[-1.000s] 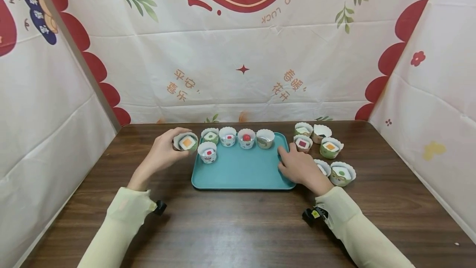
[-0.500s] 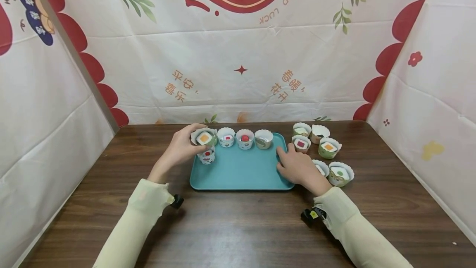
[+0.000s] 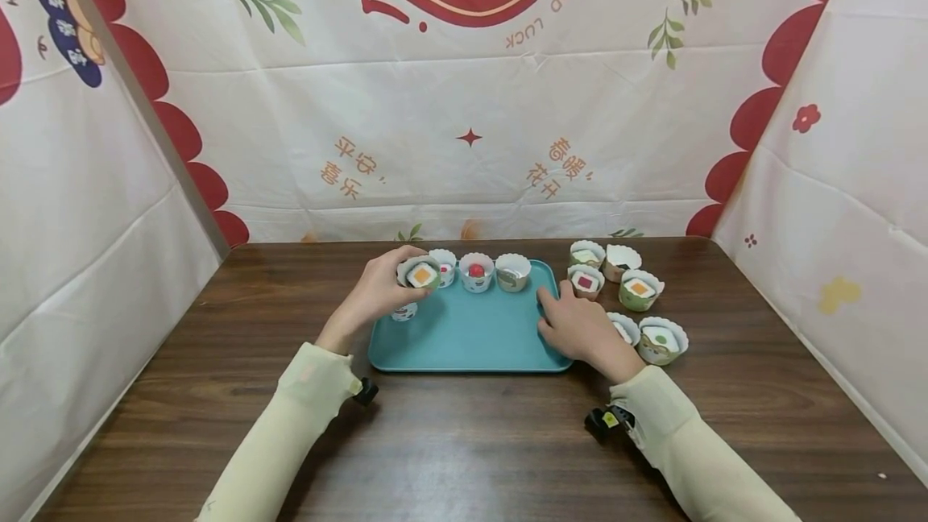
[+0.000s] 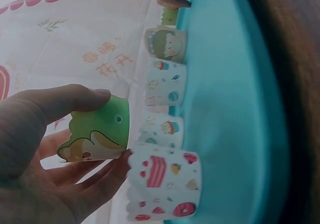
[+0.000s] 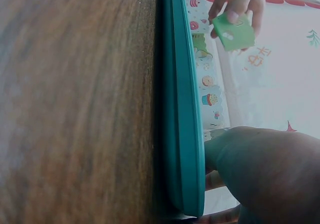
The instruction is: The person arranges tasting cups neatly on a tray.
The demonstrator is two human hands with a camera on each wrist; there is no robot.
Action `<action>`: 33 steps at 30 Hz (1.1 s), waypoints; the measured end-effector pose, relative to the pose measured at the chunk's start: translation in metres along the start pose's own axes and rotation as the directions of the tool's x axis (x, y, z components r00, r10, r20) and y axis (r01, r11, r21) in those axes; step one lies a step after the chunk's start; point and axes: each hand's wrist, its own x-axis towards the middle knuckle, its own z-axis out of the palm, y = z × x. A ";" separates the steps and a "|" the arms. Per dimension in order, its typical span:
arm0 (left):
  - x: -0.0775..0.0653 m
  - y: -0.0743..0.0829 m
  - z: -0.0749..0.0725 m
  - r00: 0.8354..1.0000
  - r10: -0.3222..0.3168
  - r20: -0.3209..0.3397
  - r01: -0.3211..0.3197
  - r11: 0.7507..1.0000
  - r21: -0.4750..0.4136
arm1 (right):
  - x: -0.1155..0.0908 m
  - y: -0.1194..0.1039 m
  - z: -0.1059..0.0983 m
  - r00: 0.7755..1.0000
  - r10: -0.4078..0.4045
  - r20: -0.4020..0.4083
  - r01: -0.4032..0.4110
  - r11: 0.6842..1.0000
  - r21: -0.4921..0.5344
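Observation:
My left hand (image 3: 377, 292) pinches a green paper baking cup (image 4: 102, 126) between thumb and fingers, above the back left of the tray. Inside this cup sits a white block with an orange centre (image 3: 422, 274). The teal tray (image 3: 471, 341) lies on the table. My right hand (image 3: 580, 329) grips its right rim, with fingertips inside the tray. Below the held cup stands a white dessert-print cup (image 4: 165, 181), mostly hidden in the head view. Along the back edge are a patterned cup (image 3: 446, 260), a cup with a red piece (image 3: 476, 274) and a beige cup (image 3: 513, 272).
Right of the tray, several more cups stand on the wooden table (image 3: 464, 441), among them a green cup with an orange-centred piece (image 3: 641, 290) and one with a green-dotted piece (image 3: 661, 340). A printed cloth (image 3: 464, 87) hangs behind and at both sides.
My left hand has carried the green baking cup rightward, from beside the tray to above its back left. A green cup at the back-left corner is now hidden. My right hand keeps its place.

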 end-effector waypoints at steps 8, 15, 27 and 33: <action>-0.001 0.000 0.006 1.000 0.010 -0.001 -0.010 1.000 0.019 | 0.001 0.001 0.002 1.000 -0.007 -0.013 0.007 1.000 0.001; 0.000 0.007 0.011 0.999 0.032 0.010 -0.032 0.999 0.021 | 0.001 0.002 0.001 1.000 0.002 -0.027 -0.003 1.000 -0.017; 0.002 0.008 0.022 0.988 0.128 0.082 -0.139 0.979 0.147 | 0.001 0.002 -0.002 1.000 -0.006 -0.016 0.005 1.000 -0.009; 0.001 0.008 0.021 0.989 0.120 0.089 -0.130 0.985 0.113 | -0.002 -0.001 -0.001 0.999 -0.005 -0.036 0.005 1.000 -0.009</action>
